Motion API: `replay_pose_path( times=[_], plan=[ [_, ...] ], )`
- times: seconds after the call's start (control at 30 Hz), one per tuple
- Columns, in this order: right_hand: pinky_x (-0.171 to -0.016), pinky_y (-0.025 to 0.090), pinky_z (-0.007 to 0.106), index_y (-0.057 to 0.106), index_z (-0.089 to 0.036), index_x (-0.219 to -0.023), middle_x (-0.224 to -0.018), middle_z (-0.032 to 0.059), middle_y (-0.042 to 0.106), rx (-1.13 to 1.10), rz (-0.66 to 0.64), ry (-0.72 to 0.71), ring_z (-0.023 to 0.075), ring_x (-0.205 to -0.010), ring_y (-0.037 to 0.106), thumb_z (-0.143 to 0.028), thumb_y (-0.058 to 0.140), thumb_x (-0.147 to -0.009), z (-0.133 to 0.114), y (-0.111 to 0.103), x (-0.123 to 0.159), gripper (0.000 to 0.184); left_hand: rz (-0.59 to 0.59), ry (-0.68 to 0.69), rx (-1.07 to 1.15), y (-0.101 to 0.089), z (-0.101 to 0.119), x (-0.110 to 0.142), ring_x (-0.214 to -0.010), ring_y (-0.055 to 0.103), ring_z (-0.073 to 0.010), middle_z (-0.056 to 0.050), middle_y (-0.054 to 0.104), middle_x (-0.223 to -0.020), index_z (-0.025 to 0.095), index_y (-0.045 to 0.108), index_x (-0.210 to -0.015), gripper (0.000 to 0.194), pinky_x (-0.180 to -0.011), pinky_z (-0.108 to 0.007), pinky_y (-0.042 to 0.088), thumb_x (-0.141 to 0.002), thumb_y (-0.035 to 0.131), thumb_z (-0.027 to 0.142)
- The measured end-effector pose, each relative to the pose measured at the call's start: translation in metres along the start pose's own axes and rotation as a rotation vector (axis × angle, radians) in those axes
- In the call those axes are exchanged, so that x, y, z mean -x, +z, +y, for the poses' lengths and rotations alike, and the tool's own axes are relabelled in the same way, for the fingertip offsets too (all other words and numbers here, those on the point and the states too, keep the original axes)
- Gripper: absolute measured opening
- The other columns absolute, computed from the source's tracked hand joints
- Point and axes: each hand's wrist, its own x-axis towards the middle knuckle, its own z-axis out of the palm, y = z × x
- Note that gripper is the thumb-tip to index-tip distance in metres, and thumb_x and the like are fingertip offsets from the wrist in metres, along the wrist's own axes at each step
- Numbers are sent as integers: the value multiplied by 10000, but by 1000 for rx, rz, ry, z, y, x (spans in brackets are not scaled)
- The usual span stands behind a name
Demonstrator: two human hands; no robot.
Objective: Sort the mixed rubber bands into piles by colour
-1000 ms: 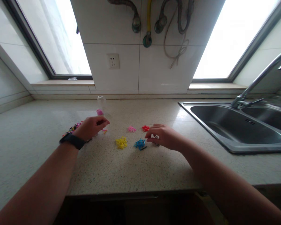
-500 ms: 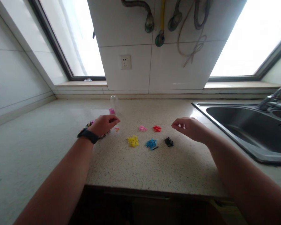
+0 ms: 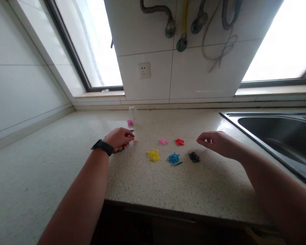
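While both bare hands are out over the speckled countertop (image 3: 168, 190), small colored pieces lie sorted in little heaps between them, too small to identify further. Left hand (image 3: 120, 136), black watch (image 3: 103, 147) on its wrist, is over the far side of a mixed multicolored heap (image 3: 119, 149), partly hiding it; fingers curled inward, thumb close to them, any piece in its grip impossible to make out. Right hand (image 3: 215, 142) is to the right of the red heap (image 3: 180, 141) and beyond the black heap (image 3: 194, 157), apart from both; its thumb and forefinger bend toward each other, tips close, with a small gap showing behind; cannot tell whether something tiny is pinched there. Near row, left to right: yellow heap (image 3: 153, 155), blue heap (image 3: 173, 158) with a thin dark piece (image 3: 178, 163) at its near right edge, then black. Far row: pink heap (image 3: 163, 141), then red. A small orange-pink piece (image 3: 136, 142) lies just right of the left hand's fingertips. Farther back, a clear container (image 3: 133, 114) stands near the wall, a bright pink item (image 3: 130, 122) at its near left side. Steel sink (image 3: 272, 131) at far right; wall socket (image 3: 144, 70) above the counter.
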Motion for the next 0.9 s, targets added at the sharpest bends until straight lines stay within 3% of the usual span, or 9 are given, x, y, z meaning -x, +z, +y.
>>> replay_pose_path(
  times=[0.2,0.43,0.67,0.9],
  plan=[
    [-622,432,298,744,-228,-921,-743,35,703,-19,-1,-2,164,-642,600,-455,534,-915,0,1,0,309,-69,-9,-4,4,-2,-1,-611,613,-171,-65,734,-722,214,797,-912,388,-586,-279,393,-808,631,549],
    [-618,428,297,743,-236,-908,-733,28,697,-13,1,-22,162,-635,595,-467,521,-917,0,1,0,321,-89,-14,24,6,-3,-1,-597,609,-163,-65,729,-702,207,787,-863,329,-590,-277,403,-823,614,484],
    [-621,432,300,742,-235,-915,-736,27,696,-24,-14,-22,165,-638,597,-462,518,-918,-1,2,0,320,24,34,34,1,7,1,-646,616,-164,-68,735,-756,183,781,-887,335,-615,-278,419,-846,603,464],
    [-627,438,305,739,-227,-907,-748,36,699,-35,-29,-29,169,-645,594,-456,530,-916,-3,2,0,311,63,33,74,-2,10,1,-671,632,-172,-75,741,-776,170,770,-912,328,-643,-290,443,-871,585,438]
  ],
)
